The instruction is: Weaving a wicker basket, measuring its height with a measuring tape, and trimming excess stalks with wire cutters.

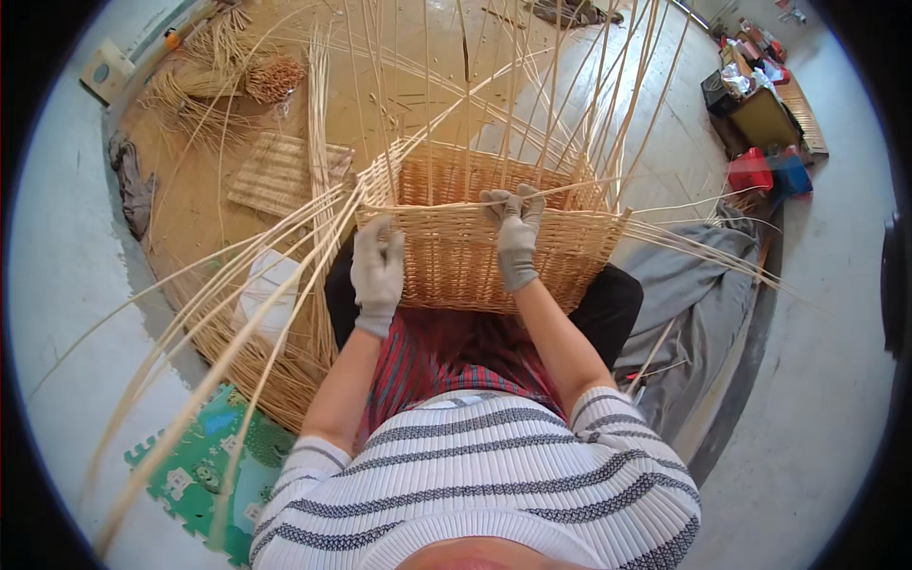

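A rectangular wicker basket [456, 266] rests on my lap, with long pale stakes standing up from it and loose rods spreading to both sides. My left hand [378, 277], in a light grey glove, is closed at the front left corner, gripping the basket near its rim. My right hand [516, 228], gloved the same way, has its fingers bent over the front rim, closed on a thin horizontal rod [456, 205] along the top edge. Some fingertips of both hands are partly hidden by the weave.
Rod bundles [274, 78] and a woven panel [271, 176] lie on the floor ahead left. A green foam mat [204, 451] is at my lower left, grey cloth [689, 304] at my right. A red container [750, 169], blue container [790, 173] and cluttered crates stand at the back right.
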The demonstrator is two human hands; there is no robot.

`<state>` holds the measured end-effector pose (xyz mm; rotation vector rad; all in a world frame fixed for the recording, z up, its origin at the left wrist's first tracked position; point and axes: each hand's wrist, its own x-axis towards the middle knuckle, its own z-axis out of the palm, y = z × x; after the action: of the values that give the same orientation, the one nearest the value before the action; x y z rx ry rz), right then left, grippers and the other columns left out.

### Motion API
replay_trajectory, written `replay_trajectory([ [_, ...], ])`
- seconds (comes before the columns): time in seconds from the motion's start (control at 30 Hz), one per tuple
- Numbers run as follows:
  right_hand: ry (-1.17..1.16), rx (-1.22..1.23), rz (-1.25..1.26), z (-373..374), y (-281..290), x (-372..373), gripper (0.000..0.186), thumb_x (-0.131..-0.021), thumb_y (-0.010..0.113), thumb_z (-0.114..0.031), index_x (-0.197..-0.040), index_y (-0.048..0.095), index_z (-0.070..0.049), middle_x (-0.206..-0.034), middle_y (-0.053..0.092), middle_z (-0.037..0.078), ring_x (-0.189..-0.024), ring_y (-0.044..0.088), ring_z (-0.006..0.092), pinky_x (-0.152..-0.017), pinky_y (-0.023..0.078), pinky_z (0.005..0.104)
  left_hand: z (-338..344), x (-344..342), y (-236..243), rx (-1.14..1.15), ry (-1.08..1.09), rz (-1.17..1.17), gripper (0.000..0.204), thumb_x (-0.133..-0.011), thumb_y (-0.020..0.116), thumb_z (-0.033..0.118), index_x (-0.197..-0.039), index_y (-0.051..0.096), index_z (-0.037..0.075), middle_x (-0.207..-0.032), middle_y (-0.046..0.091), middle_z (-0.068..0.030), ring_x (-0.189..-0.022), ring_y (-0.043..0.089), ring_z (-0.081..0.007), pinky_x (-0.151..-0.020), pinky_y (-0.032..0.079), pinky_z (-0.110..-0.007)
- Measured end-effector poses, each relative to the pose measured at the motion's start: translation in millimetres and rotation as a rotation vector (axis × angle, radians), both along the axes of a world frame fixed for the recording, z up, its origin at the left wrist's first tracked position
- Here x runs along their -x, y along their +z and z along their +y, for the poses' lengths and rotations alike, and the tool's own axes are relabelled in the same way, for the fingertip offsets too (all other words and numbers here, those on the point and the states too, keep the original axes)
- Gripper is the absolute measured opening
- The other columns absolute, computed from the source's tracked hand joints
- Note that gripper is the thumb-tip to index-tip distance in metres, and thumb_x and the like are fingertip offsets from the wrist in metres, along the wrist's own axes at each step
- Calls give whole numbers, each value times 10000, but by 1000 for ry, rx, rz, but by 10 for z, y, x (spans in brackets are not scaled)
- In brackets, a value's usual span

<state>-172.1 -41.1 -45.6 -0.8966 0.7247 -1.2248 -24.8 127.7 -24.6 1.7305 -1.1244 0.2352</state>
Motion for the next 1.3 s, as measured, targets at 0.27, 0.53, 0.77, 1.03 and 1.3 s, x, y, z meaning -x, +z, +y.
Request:
replay_trajectory([
  [0.27,161,787,510,-367,706,-607,317,-1000,489,-41,-1292,442,-151,-1084,687,163,-1021,694,312,-879,574,344,-765,-505,193,-742,-246,620,310,-1040,539,258,-1346,548,208,-1028,710,-131,-647,666,-266,-622,552,-378],
  [0.53,124,554,15,-305,757,-376,727,-964,422,13,-1603,156,-208,-946,620,40,-772,580,159,-717,515,400,-751,-420,49,-619,-194,909,199,-1035,562,285,-1172,636,160,-905,714,-76,-794,718,-186,-506,557,-328],
  [0.77,-7,402,217,217,-19,381,526,-1045,423,-55,-1535,248,-132,-891,615,72,-745,616,154,-778,535,370,-832,-355,-7,-604,-76,638,428,-917,680,504,-896,711,78,-759,687,-99,-667,660,-238,-574,510,-380],
  [1.03,-19,90,195,-163,74,633,128,-1004,613,-117,-1110,543,-102,-887,702,87,-747,679,186,-623,544,309,-930,-30,119,-20,114,246,365,-948,643,418,-932,664,54,-806,673,-150,-744,645,-385,-706,513,-432],
  [1.3,-60,993,699,-910,545,98,338,-895,605,52,-1204,605,-84,-1123,688,100,-969,680,183,-748,545,300,-1383,244,-31,-644,-410,1131,380,-1026,549,406,-1120,598,40,-927,693,-59,-567,678,-177,-463,539,-338],
])
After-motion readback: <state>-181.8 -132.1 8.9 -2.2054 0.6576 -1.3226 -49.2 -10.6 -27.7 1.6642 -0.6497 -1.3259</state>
